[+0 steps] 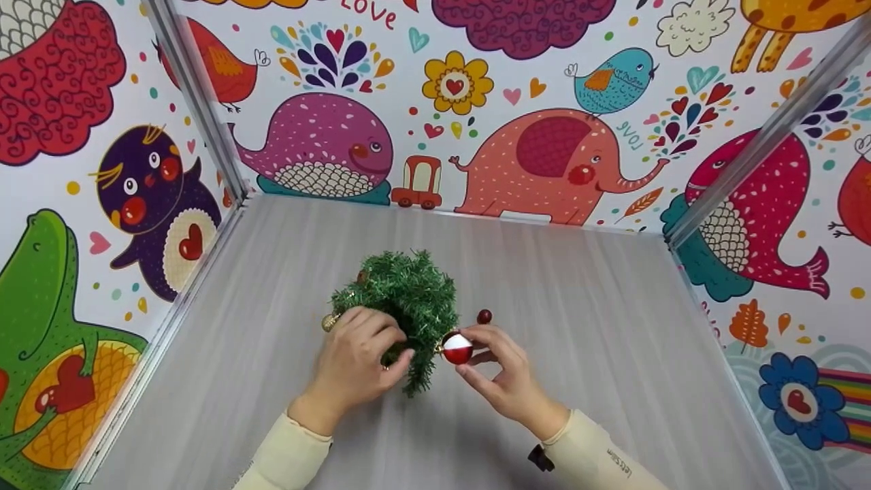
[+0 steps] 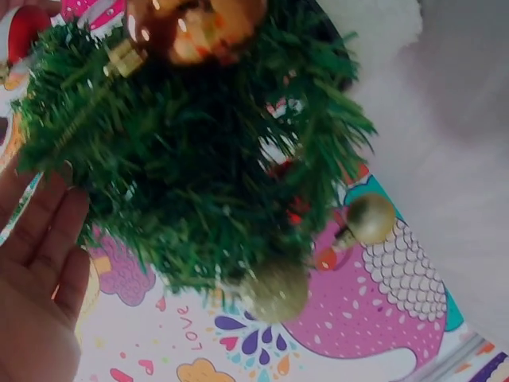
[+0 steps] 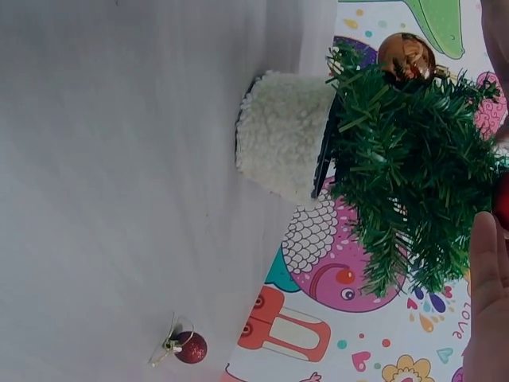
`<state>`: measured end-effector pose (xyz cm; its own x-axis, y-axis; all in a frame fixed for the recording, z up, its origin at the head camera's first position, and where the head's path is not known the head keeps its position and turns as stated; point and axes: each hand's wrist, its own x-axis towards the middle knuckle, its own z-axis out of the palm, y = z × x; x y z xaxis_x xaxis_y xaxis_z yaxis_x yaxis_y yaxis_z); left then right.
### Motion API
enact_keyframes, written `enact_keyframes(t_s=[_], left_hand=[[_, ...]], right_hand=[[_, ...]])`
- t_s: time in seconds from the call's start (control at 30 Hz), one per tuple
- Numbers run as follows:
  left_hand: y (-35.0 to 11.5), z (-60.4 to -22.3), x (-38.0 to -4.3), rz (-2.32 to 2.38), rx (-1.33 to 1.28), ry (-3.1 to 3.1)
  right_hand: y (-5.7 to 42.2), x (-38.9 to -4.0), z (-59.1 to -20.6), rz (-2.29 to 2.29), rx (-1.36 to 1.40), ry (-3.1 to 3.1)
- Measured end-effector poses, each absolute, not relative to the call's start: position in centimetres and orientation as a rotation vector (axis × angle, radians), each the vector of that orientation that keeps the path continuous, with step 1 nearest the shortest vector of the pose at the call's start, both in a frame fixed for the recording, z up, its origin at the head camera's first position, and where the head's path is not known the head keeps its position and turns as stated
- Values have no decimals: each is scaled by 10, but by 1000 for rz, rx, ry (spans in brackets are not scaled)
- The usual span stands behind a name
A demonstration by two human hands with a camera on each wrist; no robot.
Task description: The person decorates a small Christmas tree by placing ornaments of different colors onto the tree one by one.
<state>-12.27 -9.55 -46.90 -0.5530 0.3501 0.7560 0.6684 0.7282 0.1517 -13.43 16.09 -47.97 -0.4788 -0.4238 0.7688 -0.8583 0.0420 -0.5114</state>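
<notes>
A small artificial Christmas tree (image 1: 408,286) stands on the table in a white, fluffy-covered pot (image 3: 285,135). My right hand (image 1: 507,374) pinches a red-and-white bauble (image 1: 457,348) between thumb and fingers, right beside the branches. At the tree's left side, my left hand (image 1: 360,357) reaches in, its fairly straight fingers (image 2: 48,231) touching the green needles in the left wrist view; its thumb is out of sight there. A shiny copper bauble (image 3: 406,57), a pale gold bauble (image 2: 371,219) and a glittery gold bauble (image 2: 274,290) hang on the tree.
A small dark red bauble (image 1: 484,316) with a gold string lies on the grey wood-grain table (image 1: 558,286), behind my right hand. Printed panels with cartoon animals (image 1: 544,163) wall the table at the back and both sides, with metal strips at the corners.
</notes>
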Motion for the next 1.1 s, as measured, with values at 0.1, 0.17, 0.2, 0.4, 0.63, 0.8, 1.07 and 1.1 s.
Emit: enact_keyframes(t_s=[0.1,0.17,0.2,0.4,0.63,0.8,1.07,1.1], left_hand=[[-89,-469,-121,-570,-804,-2204],[-85,-469,-120,-581,-820,-2207],[-84,-469,-120,-582,-825,-2211],[-75,-470,-120,-597,-850,-2208],[-72,-472,-119,-705,-867,-2191],[-72,-470,-118,-774,-877,-2187],[-71,-471,-118,-704,-891,-2197],[-71,-472,-118,-704,-891,-2191]], right_hand=[[159,-133,-480,1437,1285,-1924],[158,-132,-480,1448,1279,-1933],[158,-131,-480,1458,1276,-1940],[157,-126,-479,1497,1263,-1973],[157,-122,-476,1480,1255,-2006],[158,-122,-476,1452,1252,-2020],[157,-122,-476,1448,1266,-2041],[157,-122,-476,1450,1269,-2044]])
